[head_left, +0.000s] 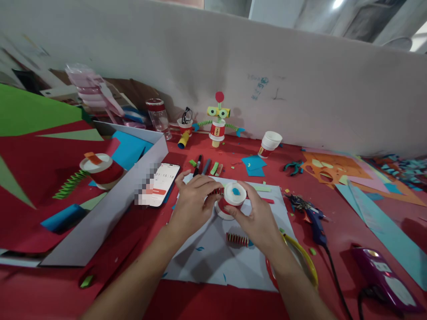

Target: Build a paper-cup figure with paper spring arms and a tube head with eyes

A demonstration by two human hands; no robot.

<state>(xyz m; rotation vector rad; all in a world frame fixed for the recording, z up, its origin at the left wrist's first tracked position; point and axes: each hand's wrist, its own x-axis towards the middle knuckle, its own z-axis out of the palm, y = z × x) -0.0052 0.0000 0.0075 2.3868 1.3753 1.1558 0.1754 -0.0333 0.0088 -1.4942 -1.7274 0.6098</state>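
Over the paper [247, 269] on the desk [187, 306], we hold the cup [230, 198] with our right hand [258, 218], its fingers curved round one side, while our left hand [195, 202] pinches a red strip [218, 191] beside it, a second strip [237, 239] lying nearby.

The right hand [256, 218] holds a cup [231, 199] with a blue scrap [236, 191] on top, above white paper [247, 266]. The left hand [193, 200] is at a folded strip [216, 191] beside it; its grip is unclear. Another strip [237, 239] lies nearer. A phone [163, 184] lies left, a glue gun [315, 222] right, a cup figure [217, 130] behind.
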